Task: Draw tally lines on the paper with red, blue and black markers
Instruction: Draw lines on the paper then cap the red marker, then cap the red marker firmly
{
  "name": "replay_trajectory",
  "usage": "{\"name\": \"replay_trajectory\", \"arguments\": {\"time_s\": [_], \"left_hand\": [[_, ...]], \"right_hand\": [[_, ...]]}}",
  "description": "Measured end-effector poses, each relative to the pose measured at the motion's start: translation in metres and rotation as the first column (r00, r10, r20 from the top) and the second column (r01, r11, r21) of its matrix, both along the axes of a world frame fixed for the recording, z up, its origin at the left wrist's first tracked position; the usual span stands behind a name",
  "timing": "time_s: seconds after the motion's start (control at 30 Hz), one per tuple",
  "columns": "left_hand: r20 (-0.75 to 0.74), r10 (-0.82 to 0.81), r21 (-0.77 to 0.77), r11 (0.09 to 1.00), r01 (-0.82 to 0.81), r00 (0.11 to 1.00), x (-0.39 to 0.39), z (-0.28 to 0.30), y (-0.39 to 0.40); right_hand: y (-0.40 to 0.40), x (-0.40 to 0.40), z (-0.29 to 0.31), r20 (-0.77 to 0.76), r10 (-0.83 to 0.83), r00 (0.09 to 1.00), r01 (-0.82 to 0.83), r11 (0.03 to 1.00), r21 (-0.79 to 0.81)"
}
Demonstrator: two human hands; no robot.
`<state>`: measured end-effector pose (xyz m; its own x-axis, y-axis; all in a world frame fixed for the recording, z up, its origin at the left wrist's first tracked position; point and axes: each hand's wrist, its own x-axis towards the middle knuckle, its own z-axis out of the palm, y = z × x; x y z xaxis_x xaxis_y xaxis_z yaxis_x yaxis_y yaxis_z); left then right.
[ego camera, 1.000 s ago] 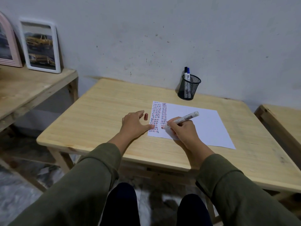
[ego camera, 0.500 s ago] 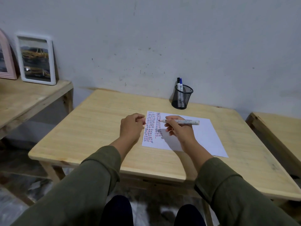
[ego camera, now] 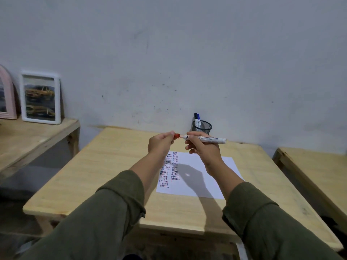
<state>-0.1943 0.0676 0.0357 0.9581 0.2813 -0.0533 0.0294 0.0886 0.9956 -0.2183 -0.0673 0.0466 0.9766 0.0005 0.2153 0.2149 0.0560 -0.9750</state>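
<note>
Above paper [ego camera: 199,177], red cap [ego camera: 176,136] meeting marker [ego camera: 204,139]

My left hand [ego camera: 160,145] pinches the red cap [ego camera: 176,136] at the tip of the white marker [ego camera: 203,139], held level in my right hand [ego camera: 203,150], both raised above the tallied paper [ego camera: 210,177] on the counter [ego camera: 112,166]; a mesh cup [ego camera: 202,128] holds two markers.

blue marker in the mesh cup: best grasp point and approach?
Pinch the blue marker on the capped upper end above the rim of the mesh cup, coming straight down from above. It stands nearly upright, its lower body walled in by mesh. The black marker stands close on its left, so probably close the fingers front to back. The wall is near behind.
</note>
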Motion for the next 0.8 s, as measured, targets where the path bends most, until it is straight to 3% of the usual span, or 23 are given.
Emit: {"name": "replay_trajectory", "arguments": {"time_s": [0.2,0.33,0.53,0.7,0.8], "left_hand": [[0.010,-0.093,-0.023,0.995,0.094,0.996,-0.002,0.011,-0.009],[-0.043,-0.126,-0.160,0.980,0.117,0.991,-0.003,0.020,-0.012],[-0.031,-0.120,-0.391,0.915,0.098,0.992,-0.003,0.026,-0.024],[0.000,-0.126,-0.324,0.938,0.120,0.992,0.001,0.025,-0.025],[0.026,-0.045,-0.217,0.975,0.049,0.999,0.015,0.030,-0.017]], "right_hand": [[-0.002,0.004,0.005,0.011,-0.005,1.000,0.005,1.000,-0.007],[-0.003,0.005,0.010,0.026,0.007,1.000,-0.006,1.000,-0.016],[-0.003,0.006,0.008,0.024,-0.012,1.000,0.008,0.984,0.180],[-0.011,0.005,0.009,-0.013,0.129,0.992,-0.125,0.981,0.146],[-0.022,0.008,0.014,-0.045,0.242,0.969,-0.221,0.936,0.276]]}}
